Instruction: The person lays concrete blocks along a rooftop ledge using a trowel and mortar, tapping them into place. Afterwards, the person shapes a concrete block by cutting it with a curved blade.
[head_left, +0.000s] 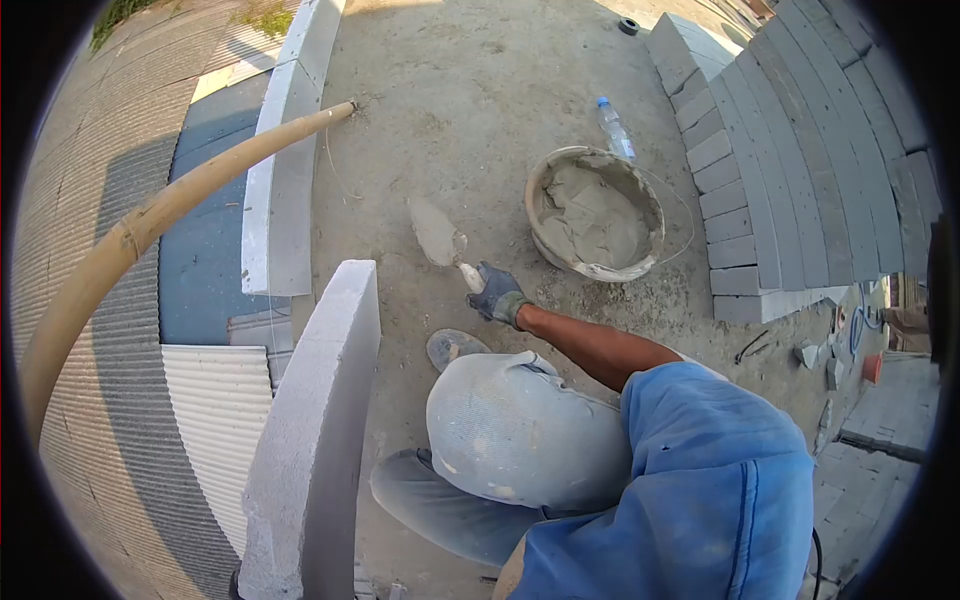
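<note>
My right hand point(495, 292), in a dark grey work glove, is closed round the pale handle of a trowel point(434, 230). Grey mortar coats the trowel's blade, which points away to the upper left above the concrete floor. To the right of this hand stands a bucket point(541, 238) with grey mortar point(590, 215) in it. A light grey block wall point(335, 370) rises left of my bent knees. My left hand does not show.
A bamboo pole point(190, 195) slants over the left side, near another wall section point(285, 150). Corrugated roofing point(90, 290) lies beyond. A plastic water bottle point(615, 130) is behind the bucket. Stacked grey blocks point(790, 170) fill the right, with a roll of tape point(628, 26) farther back.
</note>
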